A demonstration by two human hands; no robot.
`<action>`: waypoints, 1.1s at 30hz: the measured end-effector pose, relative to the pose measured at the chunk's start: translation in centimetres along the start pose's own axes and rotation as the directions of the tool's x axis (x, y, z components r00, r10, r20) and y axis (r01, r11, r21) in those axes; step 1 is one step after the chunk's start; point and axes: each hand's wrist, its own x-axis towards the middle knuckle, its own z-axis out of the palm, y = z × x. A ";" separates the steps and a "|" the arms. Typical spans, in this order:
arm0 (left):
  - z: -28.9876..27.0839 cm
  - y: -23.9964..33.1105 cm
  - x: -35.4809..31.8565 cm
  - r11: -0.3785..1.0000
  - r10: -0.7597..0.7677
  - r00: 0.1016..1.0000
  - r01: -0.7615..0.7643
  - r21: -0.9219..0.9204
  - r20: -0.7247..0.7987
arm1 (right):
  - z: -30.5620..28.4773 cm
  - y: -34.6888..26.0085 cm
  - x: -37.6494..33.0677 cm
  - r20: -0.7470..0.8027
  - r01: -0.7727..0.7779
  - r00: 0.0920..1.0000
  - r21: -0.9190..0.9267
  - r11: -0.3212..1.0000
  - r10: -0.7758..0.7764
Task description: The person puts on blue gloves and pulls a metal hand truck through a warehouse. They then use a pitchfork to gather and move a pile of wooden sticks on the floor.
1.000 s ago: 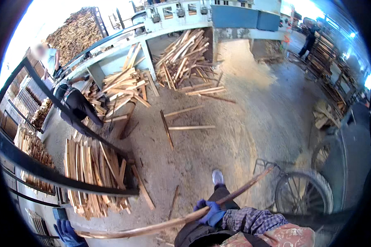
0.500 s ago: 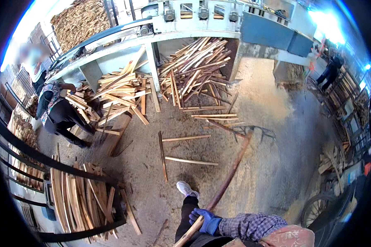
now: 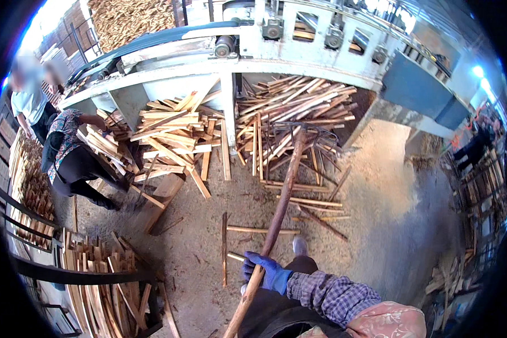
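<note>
My right hand (image 3: 271, 275), in a blue glove, is closed round the long wooden handle of a rake (image 3: 281, 210). The shaft runs away from me, and its lower end leaves the view at the bottom edge. At the far end, the dark curved tines lie over a heap of thin wooden strips (image 3: 304, 101) under the machine. My left hand is not in view. A few loose strips (image 3: 263, 230) lie on the floor just ahead of my shoe.
A large pale machine (image 3: 298, 62) spans the far side, with another pile of wood strips (image 3: 180, 132) under it. At left, a person (image 3: 76, 149) bends over the wood, with others behind. A black-framed rack (image 3: 101, 278) holds upright boards near left. Sawdust (image 3: 383, 146) covers floor at right.
The rake's head has moved from the floor at right, forward and left onto the strip heap. I have moved closer to the machine. My right hand keeps its grip.
</note>
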 end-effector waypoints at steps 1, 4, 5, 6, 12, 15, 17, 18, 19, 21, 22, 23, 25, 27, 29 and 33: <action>0.9 2.1 1.0 1.000 -0.015 1.000 0.015 -0.007 0.004 | 0.0 -2.6 1.2 -0.007 -0.002 1.000 -0.022 1.000 0.002; 3.8 13.6 4.6 0.999 -0.008 1.000 0.008 -0.053 -0.011 | 0.7 -12.3 4.8 -0.003 -0.066 0.998 -0.086 0.994 0.066; 4.1 18.9 5.8 0.997 0.004 1.000 -0.006 -0.077 -0.026 | 1.6 -16.0 5.6 -0.058 -0.059 0.997 -0.136 0.989 0.052; 4.6 25.2 7.1 0.994 0.026 0.999 -0.031 -0.103 -0.047 | 2.8 -20.5 6.4 -0.103 -0.046 0.994 -0.202 0.978 0.025; 4.5 60.4 11.2 0.983 0.117 0.990 -0.127 -0.135 -0.075 | 5.3 -45.9 14.6 0.025 0.088 0.996 -0.366 0.926 -0.085; 6.1 71.4 11.8 0.985 0.102 0.992 -0.111 -0.129 -0.078 | 10.0 -55.5 20.2 0.052 0.429 0.889 -0.444 0.787 -0.455; 5.5 80.5 12.0 0.969 0.132 0.978 -0.162 -0.186 -0.161 | 9.3 -64.6 23.0 0.044 0.576 0.748 -0.540 0.614 -0.663; 3.3 84.8 11.3 0.941 0.265 0.950 -0.292 -0.171 -0.166 | 6.6 -70.0 23.5 -0.046 0.425 0.753 -0.727 0.539 -0.656; 1.2 90.1 10.2 0.939 0.299 0.939 -0.321 -0.124 -0.167 | 3.9 -73.8 24.4 -0.045 0.389 0.625 -0.848 0.360 -0.780; 0.4 96.1 10.0 0.952 0.270 0.958 -0.280 -0.122 -0.096 | 2.5 -75.5 27.9 -0.152 0.071 0.597 -0.968 0.241 -0.788; 0.9 98.2 10.2 0.943 0.317 0.948 -0.313 -0.115 0.016 | -1.4 -79.5 27.4 -0.124 0.098 0.721 -0.956 0.277 -0.682; 1.9 100.1 10.0 0.927 0.359 0.933 -0.354 -0.127 0.022 | -5.0 -83.7 26.2 -0.092 0.106 0.824 -0.944 0.311 -0.559; 3.3 100.8 10.0 0.938 0.304 0.953 -0.300 -0.171 -0.004 | -6.3 -82.9 26.9 0.079 0.218 0.969 -0.718 0.660 -0.235; 3.3 100.5 10.6 0.937 0.308 0.951 -0.297 -0.186 0.032 | -3.0 -79.4 26.3 0.019 0.162 0.976 -0.734 0.659 -0.219; 3.1 100.0 10.1 0.923 0.317 0.944 -0.284 -0.258 0.095 | 1.0 -75.9 24.2 -0.255 0.249 0.803 -0.678 0.691 -0.540; 4.2 96.5 8.7 0.874 0.379 0.914 -0.302 -0.381 0.144 | -2.5 -74.8 21.4 -0.078 0.321 0.854 -0.700 0.638 -0.515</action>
